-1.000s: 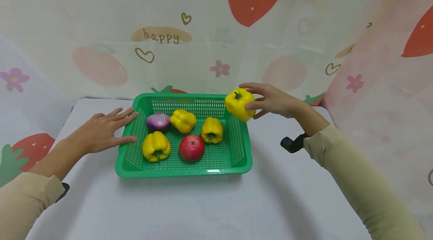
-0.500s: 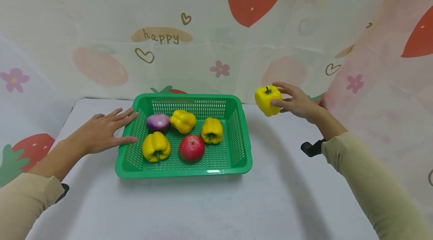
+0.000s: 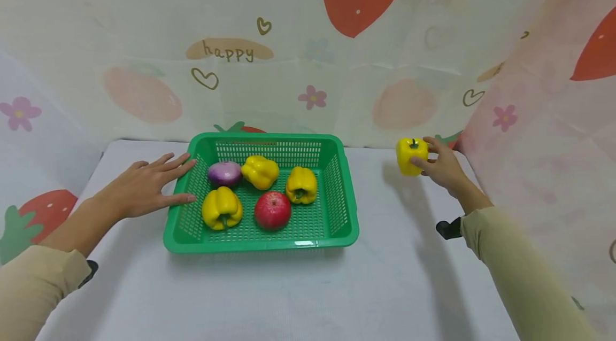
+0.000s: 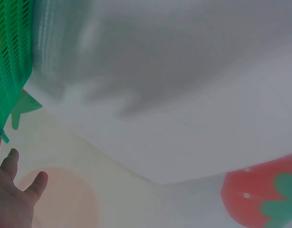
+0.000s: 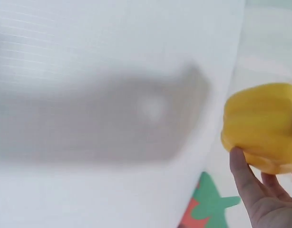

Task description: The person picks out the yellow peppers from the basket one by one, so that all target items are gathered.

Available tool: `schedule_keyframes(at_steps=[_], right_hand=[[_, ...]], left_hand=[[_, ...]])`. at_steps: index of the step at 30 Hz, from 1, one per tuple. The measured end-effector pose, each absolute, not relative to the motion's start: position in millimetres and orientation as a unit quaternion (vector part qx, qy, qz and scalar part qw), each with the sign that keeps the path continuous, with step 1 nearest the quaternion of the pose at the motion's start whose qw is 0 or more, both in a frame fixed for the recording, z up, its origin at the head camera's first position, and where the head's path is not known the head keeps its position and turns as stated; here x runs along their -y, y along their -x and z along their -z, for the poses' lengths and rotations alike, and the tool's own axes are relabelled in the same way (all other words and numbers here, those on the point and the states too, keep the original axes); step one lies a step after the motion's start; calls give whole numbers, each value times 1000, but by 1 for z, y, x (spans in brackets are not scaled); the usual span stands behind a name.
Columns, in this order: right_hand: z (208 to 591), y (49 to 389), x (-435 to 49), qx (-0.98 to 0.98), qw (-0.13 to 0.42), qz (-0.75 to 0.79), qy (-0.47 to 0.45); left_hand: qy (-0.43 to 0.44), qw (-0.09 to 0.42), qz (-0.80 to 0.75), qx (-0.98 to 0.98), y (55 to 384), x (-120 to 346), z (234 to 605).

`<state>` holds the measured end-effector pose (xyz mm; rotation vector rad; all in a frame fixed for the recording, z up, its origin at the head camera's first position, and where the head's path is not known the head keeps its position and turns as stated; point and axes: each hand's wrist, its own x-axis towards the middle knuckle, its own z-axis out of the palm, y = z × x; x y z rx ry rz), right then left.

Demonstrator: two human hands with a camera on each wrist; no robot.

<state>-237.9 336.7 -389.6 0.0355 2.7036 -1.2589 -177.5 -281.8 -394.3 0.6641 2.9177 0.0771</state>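
Note:
My right hand (image 3: 444, 165) grips a yellow bell pepper (image 3: 410, 157) by its side, stem up, to the right of the green basket (image 3: 350, 207). In the right wrist view the yellow bell pepper (image 5: 262, 126) is held above the white tabletop, its shadow apart from it. With fingers spread straight, my left hand (image 3: 144, 186) rests at the basket's left rim. The left wrist view catches part of that left hand (image 4: 15, 190) by the basket's wall (image 4: 13, 52). Inside the basket lie a purple onion (image 3: 224, 173), a red pomegranate (image 3: 272, 210) and three more yellow bell peppers (image 3: 222, 208).
A white cloth covers the table (image 3: 269, 298). Behind it hangs a pale curtain (image 3: 293, 79) printed with strawberries, hearts and flowers, and the curtain continues along the right side.
My right hand has carried the yellow bell pepper from over the basket's right rim out to the right, and then lower. The left hand and the basket have stayed in place.

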Motion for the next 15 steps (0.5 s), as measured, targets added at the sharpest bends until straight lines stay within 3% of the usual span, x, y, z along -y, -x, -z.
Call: schedule_keyframes(at_steps=[8,15], right_hand=[[420,233,-349,-899,28,428,-91],[436,229,-355,-889,18,442,-117]], left_hand=[[-219,78,-21,-972,178,282,395],[-218,77,-18,-973,178,282,395]])
